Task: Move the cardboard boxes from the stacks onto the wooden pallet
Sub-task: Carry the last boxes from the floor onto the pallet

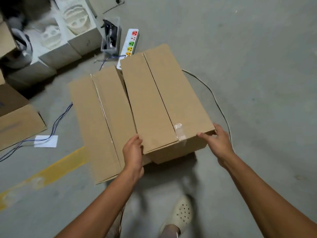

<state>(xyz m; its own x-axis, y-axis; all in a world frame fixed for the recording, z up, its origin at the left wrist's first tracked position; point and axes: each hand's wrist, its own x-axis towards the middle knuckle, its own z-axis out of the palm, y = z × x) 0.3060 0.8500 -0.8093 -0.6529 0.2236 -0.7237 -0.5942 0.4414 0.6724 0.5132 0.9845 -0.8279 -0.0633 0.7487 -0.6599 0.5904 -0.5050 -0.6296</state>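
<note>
A closed brown cardboard box (159,100), with a strip of clear tape at its near end, is raised above the floor. My left hand (133,152) grips its near left corner. My right hand (215,140) holds its near right corner, fingers curled over the top edge. To its left and lower stands a second closed cardboard box (97,121), partly tucked under the raised one. No wooden pallet is in view.
A power strip (130,43) with coloured sockets lies behind the boxes; a black cable (216,100) curves around to the right. Blue wires (58,121), a white sheet (46,141) and a yellow floor line (51,170) are at left. Other cartons (17,121) and grey foam-filled boxes (68,31) sit at the back left.
</note>
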